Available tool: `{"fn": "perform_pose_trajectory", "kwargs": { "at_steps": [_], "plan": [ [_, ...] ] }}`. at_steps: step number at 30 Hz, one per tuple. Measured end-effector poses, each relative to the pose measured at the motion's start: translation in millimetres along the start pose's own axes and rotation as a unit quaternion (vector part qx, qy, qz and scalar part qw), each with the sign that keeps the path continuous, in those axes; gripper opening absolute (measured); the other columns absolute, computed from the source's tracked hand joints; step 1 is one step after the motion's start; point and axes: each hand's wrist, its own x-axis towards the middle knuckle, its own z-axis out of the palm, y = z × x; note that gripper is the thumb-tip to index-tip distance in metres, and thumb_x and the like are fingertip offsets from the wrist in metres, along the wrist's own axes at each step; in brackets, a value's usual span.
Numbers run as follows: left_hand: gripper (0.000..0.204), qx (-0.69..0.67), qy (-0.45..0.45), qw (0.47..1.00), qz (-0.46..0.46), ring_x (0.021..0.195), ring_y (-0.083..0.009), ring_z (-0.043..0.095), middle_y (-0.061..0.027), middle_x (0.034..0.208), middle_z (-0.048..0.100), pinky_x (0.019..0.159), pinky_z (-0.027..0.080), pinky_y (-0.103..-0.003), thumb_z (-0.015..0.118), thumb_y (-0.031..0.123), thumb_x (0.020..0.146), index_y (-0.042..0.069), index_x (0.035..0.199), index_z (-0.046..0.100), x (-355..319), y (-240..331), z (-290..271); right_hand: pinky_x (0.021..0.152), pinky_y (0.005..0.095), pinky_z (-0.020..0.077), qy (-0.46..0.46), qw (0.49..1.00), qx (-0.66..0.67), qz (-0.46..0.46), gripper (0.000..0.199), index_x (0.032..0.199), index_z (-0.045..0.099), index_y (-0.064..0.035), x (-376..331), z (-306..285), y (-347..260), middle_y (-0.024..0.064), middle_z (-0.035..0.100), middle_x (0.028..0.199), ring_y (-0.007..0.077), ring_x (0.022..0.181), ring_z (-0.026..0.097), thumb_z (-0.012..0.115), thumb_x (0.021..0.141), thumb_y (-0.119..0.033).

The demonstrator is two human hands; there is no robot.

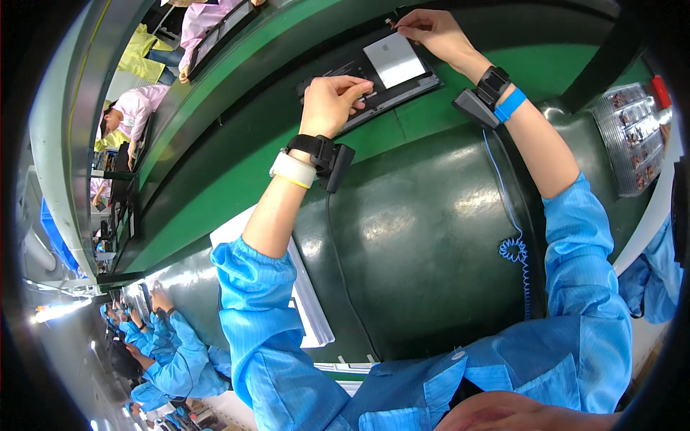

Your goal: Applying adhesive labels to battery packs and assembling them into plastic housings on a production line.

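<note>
A flat black device casing, like the shell of a laptop, lies tilted across the green conveyor surface. On its right part sits a silver rectangular plate. My left hand is over the casing's left part, thumb and forefinger pinched; what they hold, if anything, is too small to make out. Beyond the plate's far corner, my right hand pinches at the casing's far edge. A tiny reddish bit shows by those fingertips, but I cannot name it. Both wrists carry dark strapped-on modules.
Clear trays of small parts stand at the right, beside a red object. A coiled blue cord and a black cable cross the dark green worktop. White sheets lie near my left arm. Co-workers sit leftward.
</note>
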Motion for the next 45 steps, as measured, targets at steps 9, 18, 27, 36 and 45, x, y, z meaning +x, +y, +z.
{"fn": "perform_pose_trajectory", "kwargs": {
  "at_steps": [9,18,27,36,45],
  "plan": [
    [0.039,0.181,0.082,0.967,0.157,0.087,-0.0217,0.072,-0.0121,0.101,0.077,0.081,0.056,-0.033,0.084,0.033,0.083,0.004,0.109,0.079,-9,-5,-23,0.074,0.0247,0.0514,-0.066,0.996,-0.057,0.002,0.017,0.109,0.07,-0.0013,-10,26,17,0.0047,0.075,0.095,0.0094,0.086,0.067,0.07,0.096,-0.013],
    [0.128,0.271,0.002,0.955,0.119,0.139,-0.0414,0.045,-0.0257,0.149,0.049,0.119,0.038,-0.045,0.099,0.03,0.056,0.005,0.16,0.029,-26,-81,-51,0.078,0.027,0.0532,-0.05,0.994,-0.085,-0.04,0.019,0.109,0.07,-0.0006,-18,38,17,0.0048,0.073,0.093,0.0115,0.084,0.068,0.07,0.096,-0.015],
    [0.121,0.242,-0.016,0.965,0.101,0.141,-0.0429,0.041,-0.0205,0.15,0.05,0.12,0.035,-0.048,0.097,0.025,0.054,0.008,0.157,0.036,-22,-80,-51,0.086,0.0289,0.056,-0.052,0.991,-0.093,-0.079,0.018,0.11,0.07,-0.0012,-18,39,23,0.0064,0.07,0.102,0.0152,0.091,0.07,0.071,0.096,-0.013],
    [0.114,0.307,-0.035,0.946,0.098,0.141,-0.0413,0.042,-0.0206,0.15,0.051,0.121,0.033,-0.047,0.096,0.029,0.056,0.006,0.154,0.041,-18,-80,-58,0.096,0.0344,0.0552,-0.167,0.957,-0.209,-0.117,0.057,0.13,0.065,-0.001,-28,23,-1,0.0143,0.061,0.123,0.0257,0.11,0.065,0.083,0.082,-0.026],
    [0.116,0.306,-0.036,0.947,0.086,0.142,-0.0434,0.039,-0.02,0.152,0.05,0.122,0.031,-0.048,0.096,0.031,0.055,0.01,0.155,0.041,-17,-85,-57,0.119,0.0444,0.0386,-0.207,0.903,-0.316,-0.204,0.099,0.146,0.049,0.0011,-41,24,-7,0.021,0.048,0.15,0.0371,0.14,0.045,0.092,0.065,-0.036]
  ]
}}
